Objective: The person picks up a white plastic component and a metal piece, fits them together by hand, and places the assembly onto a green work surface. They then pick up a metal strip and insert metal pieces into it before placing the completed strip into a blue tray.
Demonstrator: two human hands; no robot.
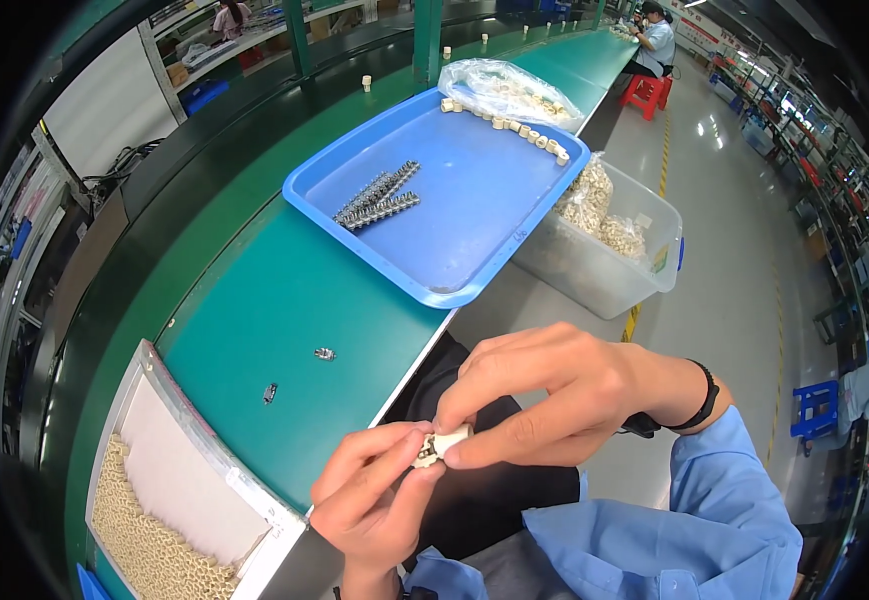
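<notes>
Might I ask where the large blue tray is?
In the head view, the tray sits upper centre on the green worktop, left of the clear bin.

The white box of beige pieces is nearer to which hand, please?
The left hand: it is just to the right of the white box, while the right hand is farther right, beyond the left one.
</notes>
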